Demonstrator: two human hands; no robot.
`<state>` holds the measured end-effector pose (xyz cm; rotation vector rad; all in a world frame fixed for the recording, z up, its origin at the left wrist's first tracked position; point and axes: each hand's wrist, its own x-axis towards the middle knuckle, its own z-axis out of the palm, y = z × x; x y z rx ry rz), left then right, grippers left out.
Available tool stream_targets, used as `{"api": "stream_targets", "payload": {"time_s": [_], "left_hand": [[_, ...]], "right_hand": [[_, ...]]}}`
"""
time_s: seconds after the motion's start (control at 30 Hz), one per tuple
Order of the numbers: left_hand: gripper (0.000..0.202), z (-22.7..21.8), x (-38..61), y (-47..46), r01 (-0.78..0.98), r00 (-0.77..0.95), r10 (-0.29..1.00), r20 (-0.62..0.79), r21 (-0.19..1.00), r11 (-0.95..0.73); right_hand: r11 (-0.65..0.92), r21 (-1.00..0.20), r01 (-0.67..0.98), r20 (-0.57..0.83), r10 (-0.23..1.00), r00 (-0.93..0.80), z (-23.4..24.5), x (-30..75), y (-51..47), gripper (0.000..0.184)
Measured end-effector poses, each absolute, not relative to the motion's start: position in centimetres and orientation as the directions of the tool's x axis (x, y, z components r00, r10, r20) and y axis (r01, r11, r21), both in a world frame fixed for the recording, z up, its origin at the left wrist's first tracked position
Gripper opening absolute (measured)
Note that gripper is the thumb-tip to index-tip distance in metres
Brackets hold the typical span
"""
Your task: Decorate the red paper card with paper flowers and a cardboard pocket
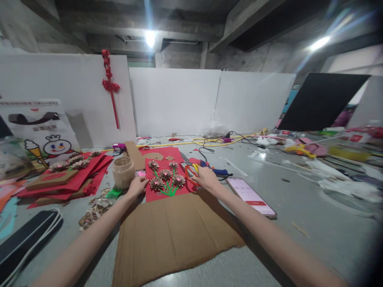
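Right hand (208, 179) gripped scissors (194, 167); left hand (138, 185) at edge of red sheet (164, 164), pinch unclear. Five flowers (165, 174), green leaves (170, 189) looked placed; cardboard (176, 235) unadorned, remainder unclear.

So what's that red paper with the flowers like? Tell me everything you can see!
The red paper lies flat. On it are five brownish, spiky flowers that look like folded paper or card, some with pink middles. Green strips fan out below them like leaves. The left hand is at its left edge, the right hand holds scissors by its right edge, and brown cardboard lies along its near edge.
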<state>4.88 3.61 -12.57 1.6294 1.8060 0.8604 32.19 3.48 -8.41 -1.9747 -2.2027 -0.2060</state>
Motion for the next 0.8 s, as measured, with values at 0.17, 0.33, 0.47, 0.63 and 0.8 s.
{"api": "stream_targets", "payload": {"time_s": [0.17,0.33,0.47,0.63,0.8], "left_hand": [[0.029,-11.7,5.1,3.1,0.751,-0.128,0.987,0.093,0.659,0.035],[0.021,-11.2,6.2,0.3,0.926,-0.045,0.953,0.3,0.37,-0.072],[0.025,-11.3,7.9,-3.5,0.916,0.176,0.926,0.335,0.289,-0.278],[0.029,-12.9,9.3,-8.0,0.815,0.357,0.852,0.382,0.319,-0.484],[0.041,-13.7,10.5,-11.5,0.767,0.527,0.754,0.392,0.163,-0.62]], "right_hand": [[0.111,-0.039,0.993,0.22,0.97,-0.099,-8.7,32.1,3.1,0.02],[0.091,-0.064,0.994,0.223,0.972,-0.074,-8.9,32.5,2.7,0.023],[0.081,-0.071,0.994,0.229,0.971,-0.063,-8.7,32.8,2.5,0.025],[0.064,-0.071,0.995,0.249,0.968,-0.044,-8.6,33.0,2.6,0.027],[0.07,-0.065,0.995,0.258,0.965,-0.051,-8.4,32.7,4.1,0.028]]}}
